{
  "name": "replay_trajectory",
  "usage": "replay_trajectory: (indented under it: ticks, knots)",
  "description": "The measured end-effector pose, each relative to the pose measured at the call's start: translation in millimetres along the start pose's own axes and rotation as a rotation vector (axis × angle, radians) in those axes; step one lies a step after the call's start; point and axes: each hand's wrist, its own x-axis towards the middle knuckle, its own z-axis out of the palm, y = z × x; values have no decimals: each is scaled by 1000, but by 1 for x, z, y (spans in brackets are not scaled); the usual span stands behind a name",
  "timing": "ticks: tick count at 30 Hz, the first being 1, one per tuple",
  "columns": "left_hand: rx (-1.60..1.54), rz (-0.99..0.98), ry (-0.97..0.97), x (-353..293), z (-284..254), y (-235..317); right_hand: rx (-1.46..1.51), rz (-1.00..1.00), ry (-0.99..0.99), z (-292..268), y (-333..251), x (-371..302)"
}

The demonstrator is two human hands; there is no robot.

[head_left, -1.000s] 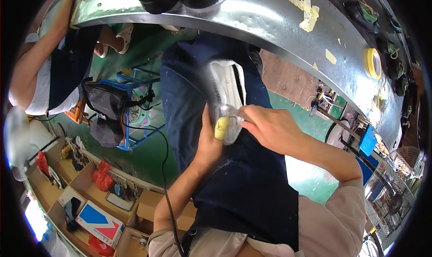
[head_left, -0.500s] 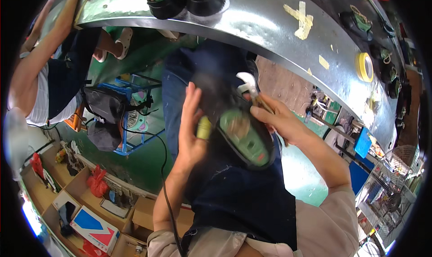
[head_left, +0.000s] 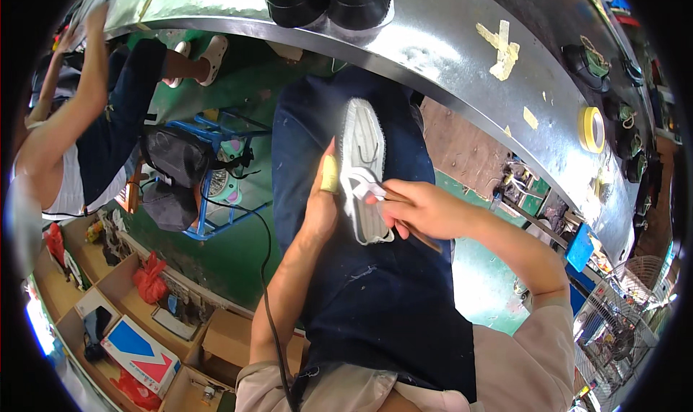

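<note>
Steadying the shoe [head_left: 359,134] bottom-up across your lap [head_left: 310,116], you grasp its edge with your left hand [head_left: 321,202] — presumably as a brace | your right hand [head_left: 419,210] clutches a metal-headed tool [head_left: 361,183] over it | divided tray [head_left: 81,265]: red bag [head_left: 150,277] in one compartment, flat box [head_left: 142,354] in another

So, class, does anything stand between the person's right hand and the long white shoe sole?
Yes: the brown-handled tool with a hooked metal head, gripped in the right hand, shows across the sole. Nothing else visible stands between.
</note>
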Motion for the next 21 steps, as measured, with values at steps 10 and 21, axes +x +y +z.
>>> replay_trajectory:
  ticks: [10,21]
  knots:
    - [138,40,-71,-6,-6,4,-723,-404,422,7,4,1]
    - [21,70,-69,-15,13,11,-1414,-391,428,9,9,4]
